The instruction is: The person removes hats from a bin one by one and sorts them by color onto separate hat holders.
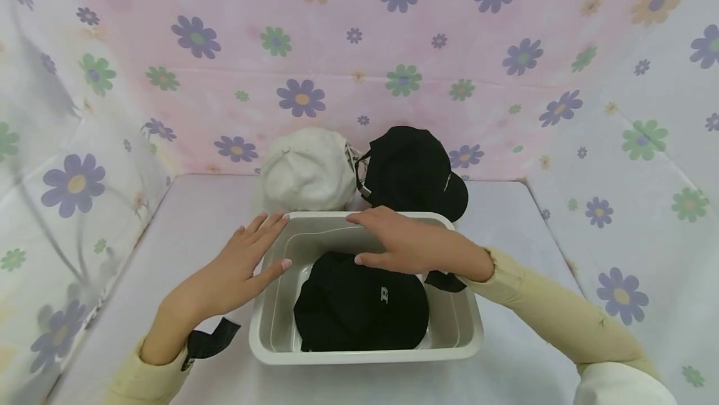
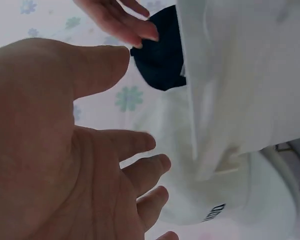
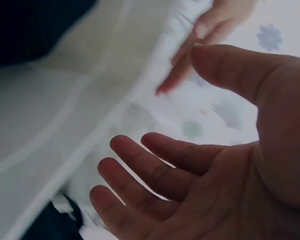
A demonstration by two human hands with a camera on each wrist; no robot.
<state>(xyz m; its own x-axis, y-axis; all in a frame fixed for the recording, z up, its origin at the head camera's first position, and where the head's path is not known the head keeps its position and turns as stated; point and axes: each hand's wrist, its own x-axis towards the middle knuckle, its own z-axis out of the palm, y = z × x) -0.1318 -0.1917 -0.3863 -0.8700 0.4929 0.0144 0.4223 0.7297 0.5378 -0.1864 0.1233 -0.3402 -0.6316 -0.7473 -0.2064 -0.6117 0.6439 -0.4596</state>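
Observation:
A black cap with a small white letter on it lies inside a white plastic basin. Over the basin's left rim hovers my left hand, fingers straight and thumb apart, holding nothing. My right hand is above the basin's right half, also with extended fingers and nothing in its grasp. Behind the basin sit a white cap and, to its right, a second black cap with its brim toward the right. In the left wrist view, dark lettering shows on the white cap.
A white cloth-covered table carries the basin and caps. Flower-patterned fabric walls stand at the back and both sides. Black straps hang by both wrists.

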